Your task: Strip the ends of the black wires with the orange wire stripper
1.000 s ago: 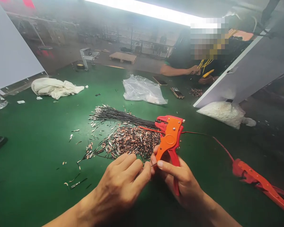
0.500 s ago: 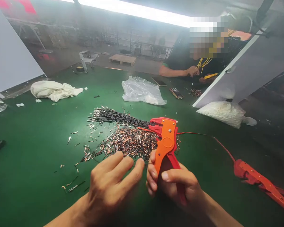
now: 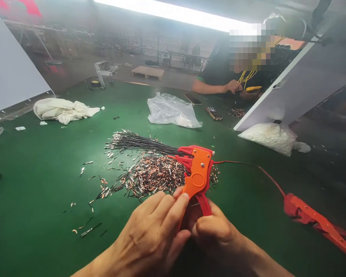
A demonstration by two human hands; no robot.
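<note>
we look down on a wide green table [image 3: 46,161], with a clear plastic bag [image 3: 173,109] lying on its far half. our left hand [image 3: 152,223] is bent low over the near side, fingers close together, the index fingertip against the tool's orange handle; whether finger and thumb pinch a wire between them, we cannot tell. our right hand [image 3: 219,231] is curled around the handles, thumb folded in. beyond, a bundle of black wires [image 3: 144,140] lies with its tips fanned leftward, and just on the near side of it sits a heap of clippings [image 3: 155,175]. the orange and red wire stripper [image 3: 197,173] stands upright in our right grip, its head in front of the bundle's right end; a second tool [image 3: 320,219] lies well off to the right. smallest are the stray scraps [image 3: 88,231] at left. as we judge it, if our left fingertip slid between the handles during a squeeze, it could be nipped; if the tool's head swung left, it might knock the bundle out of line; and a sleeve or wrist dragged through the heap could scatter clippings among the wires.
</note>
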